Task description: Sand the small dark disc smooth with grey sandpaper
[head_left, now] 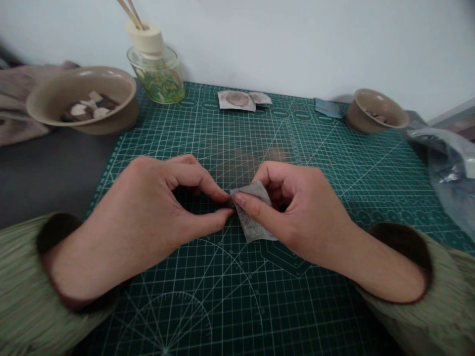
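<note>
My right hand (297, 202) is closed on a small grey square of sandpaper (258, 222), thumb lying on top and fingers curled beneath. Thumb and forefinger of my left hand (159, 198) pinch a small dark piece (230, 203) that touches the sandpaper's left corner. Most of this piece is hidden by fingertips and sandpaper, so its kind cannot be made out. Both hands are just over the green cutting mat (230, 306). Brownish dust (256, 155) marks the mat behind them.
At the back left, a brown bowl (83, 118) holds small light and dark pieces, beside a reed diffuser (158, 74). Stained sandpaper squares (237, 100) lie near the wall. A smaller bowl (367, 121), a blue-grey square (328, 107) and a plastic bag (445, 163) are at right.
</note>
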`<state>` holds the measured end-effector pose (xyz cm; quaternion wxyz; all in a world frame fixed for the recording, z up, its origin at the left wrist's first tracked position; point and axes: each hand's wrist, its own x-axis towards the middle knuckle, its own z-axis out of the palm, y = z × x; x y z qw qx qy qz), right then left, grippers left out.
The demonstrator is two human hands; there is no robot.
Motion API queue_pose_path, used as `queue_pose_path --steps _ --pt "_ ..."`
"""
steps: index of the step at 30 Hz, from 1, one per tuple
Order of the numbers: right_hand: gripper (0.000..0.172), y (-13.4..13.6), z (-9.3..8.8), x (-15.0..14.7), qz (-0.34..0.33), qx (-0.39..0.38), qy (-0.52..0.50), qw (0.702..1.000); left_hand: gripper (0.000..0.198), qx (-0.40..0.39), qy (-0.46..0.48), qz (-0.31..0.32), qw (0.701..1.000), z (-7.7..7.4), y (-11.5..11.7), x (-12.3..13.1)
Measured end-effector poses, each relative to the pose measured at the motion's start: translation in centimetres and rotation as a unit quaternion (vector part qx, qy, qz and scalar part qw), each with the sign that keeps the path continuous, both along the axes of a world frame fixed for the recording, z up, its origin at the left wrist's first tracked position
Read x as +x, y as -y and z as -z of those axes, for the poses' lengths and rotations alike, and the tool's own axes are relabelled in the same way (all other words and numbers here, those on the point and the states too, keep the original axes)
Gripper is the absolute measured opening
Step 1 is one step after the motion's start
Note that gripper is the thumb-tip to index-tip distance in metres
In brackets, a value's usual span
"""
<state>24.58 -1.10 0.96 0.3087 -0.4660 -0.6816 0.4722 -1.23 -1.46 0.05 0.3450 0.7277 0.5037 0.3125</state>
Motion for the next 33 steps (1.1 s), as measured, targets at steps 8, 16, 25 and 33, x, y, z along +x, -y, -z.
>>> queue_pose_path --steps 8,16,25,33 --pt "0.055 0.0 -0.1 0.0 0.002 0.014 0.000 1.000 0.006 -0.001 0.010 -0.003 1.000 0.1 0.0 0.2" --pt "0.057 0.0 -0.2 0.0 0.007 0.019 0.005 1.000 0.005 0.009 0.000 -0.005 1.000 0.5 0.0 0.2" --pt "0.053 -0.2 -0.5 0.6 -0.006 0.028 0.032 0.999 0.017 0.072 -0.028 -0.015 0.997 0.9 0.2 0.1" --pt "0.045 -0.2 -0.5 1.1 0.012 0.054 0.047 0.997 0.018 0.086 -0.043 0.035 0.995 1.5 -2.3 0.1"
